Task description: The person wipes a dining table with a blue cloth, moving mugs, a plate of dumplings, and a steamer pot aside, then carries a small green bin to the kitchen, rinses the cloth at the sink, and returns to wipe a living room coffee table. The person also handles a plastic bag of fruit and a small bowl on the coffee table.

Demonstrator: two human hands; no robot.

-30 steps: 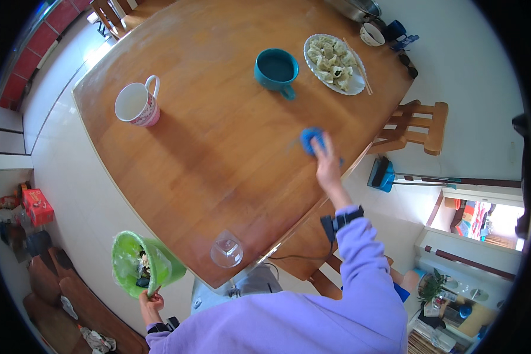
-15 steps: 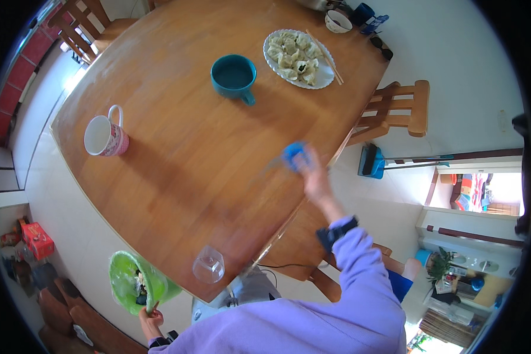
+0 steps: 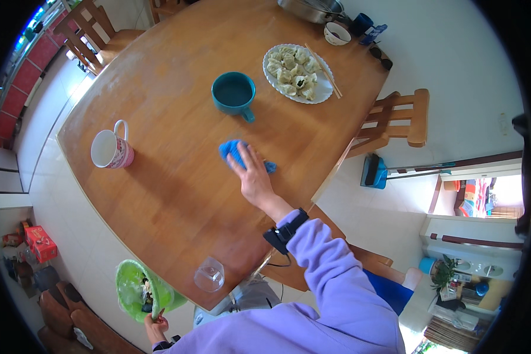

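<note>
My right hand (image 3: 256,183) presses a crumpled blue cloth (image 3: 232,152) onto the wooden table (image 3: 177,194), its fingers over the cloth. Just beyond it stands a teal mug (image 3: 233,100) with its handle toward me. At the lower left, my left hand (image 3: 156,325) grips the rim of a green trash bin (image 3: 170,298). The bin is tilted beside the table's edge, and some dark and pale rubbish shows inside. A clear glass (image 3: 209,275) stands near the table's close corner, next to the bin.
A pink-patterned white mug (image 3: 113,150) stands at the left. Farther back are a plate of dumplings (image 3: 295,66) with chopsticks (image 3: 324,71), a small bowl (image 3: 336,34), a metal pot (image 3: 312,10) and sunglasses (image 3: 381,58). Wooden chairs (image 3: 404,115) stand around the table.
My right hand has swept the cloth leftward across the table, from the right edge to below the teal mug. My left hand keeps its hold on the bin. The view has shifted slightly.
</note>
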